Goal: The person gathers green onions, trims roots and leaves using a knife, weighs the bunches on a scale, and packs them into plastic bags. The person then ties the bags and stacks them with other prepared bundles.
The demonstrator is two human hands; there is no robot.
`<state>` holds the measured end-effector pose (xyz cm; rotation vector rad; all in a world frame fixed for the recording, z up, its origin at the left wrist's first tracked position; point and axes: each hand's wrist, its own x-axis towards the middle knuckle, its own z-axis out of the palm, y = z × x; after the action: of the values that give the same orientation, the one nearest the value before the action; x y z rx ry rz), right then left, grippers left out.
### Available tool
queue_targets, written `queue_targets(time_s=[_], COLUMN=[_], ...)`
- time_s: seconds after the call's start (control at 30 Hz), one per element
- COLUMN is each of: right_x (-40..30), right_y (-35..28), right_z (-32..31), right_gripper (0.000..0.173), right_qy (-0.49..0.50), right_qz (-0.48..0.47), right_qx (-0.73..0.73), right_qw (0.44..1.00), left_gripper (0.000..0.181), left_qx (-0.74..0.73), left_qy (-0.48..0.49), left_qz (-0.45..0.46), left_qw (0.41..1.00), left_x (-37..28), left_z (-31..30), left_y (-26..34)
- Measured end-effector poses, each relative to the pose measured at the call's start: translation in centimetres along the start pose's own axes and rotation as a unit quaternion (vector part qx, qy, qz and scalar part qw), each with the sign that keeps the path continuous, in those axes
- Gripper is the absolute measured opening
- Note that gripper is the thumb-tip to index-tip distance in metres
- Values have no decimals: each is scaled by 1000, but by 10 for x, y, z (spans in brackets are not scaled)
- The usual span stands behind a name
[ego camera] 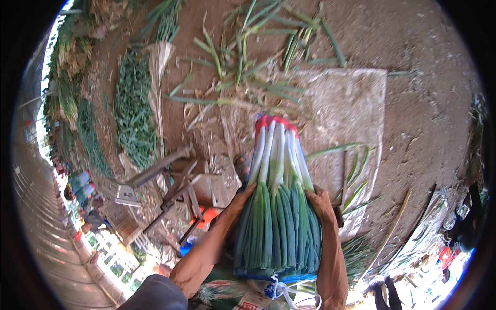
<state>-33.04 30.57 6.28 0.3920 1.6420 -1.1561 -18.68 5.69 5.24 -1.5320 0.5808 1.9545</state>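
Observation:
A packed bundle of green onions [277, 217] lies before me, white stalks pointing away and cut green leaves towards me. Clear wrap with a red band at the far end and a blue edge at the near end encloses it. White string [276, 288] is tied at the near end. On the bundle's left side, my left hand [244, 197] grips it near where white turns to green. My right hand [319, 201] holds the opposite side at about the same height. The undersides of both hands' grips are hidden.
A worn sheet [348, 100] lies on the dirt floor beneath loose onion leaves [240, 50]. Left of me stand a metal-and-wood frame [186, 186] and a long heap of green leaves [135, 108]. A thin stick [391, 228] lies at right. Another person [91, 221] is far left.

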Motion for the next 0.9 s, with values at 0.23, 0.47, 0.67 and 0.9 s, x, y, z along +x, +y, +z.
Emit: queue_targets(time_s=[0.23,0.47,0.67,0.9], right_x=[-69,-75,-85,-61], right_y=[-159,-300,-419,-535], right_z=[-99,-183,-262,-369], right_gripper=[49,51,42,40], right_qy=[80,166,217,265], right_qz=[-133,-226,-203,-201], right_qx=[-13,-74,21,42], right_qw=[988,957,955,942], left_gripper=[45,47,44,43], left_qx=[6,131,127,154], left_qy=[-115,-120,-196,-217], left_qz=[104,229,176,167], left_qw=[988,957,956,950], left_x=[-79,-83,-127,-136], left_z=[149,265,420,575], left_y=[80,195,303,409])
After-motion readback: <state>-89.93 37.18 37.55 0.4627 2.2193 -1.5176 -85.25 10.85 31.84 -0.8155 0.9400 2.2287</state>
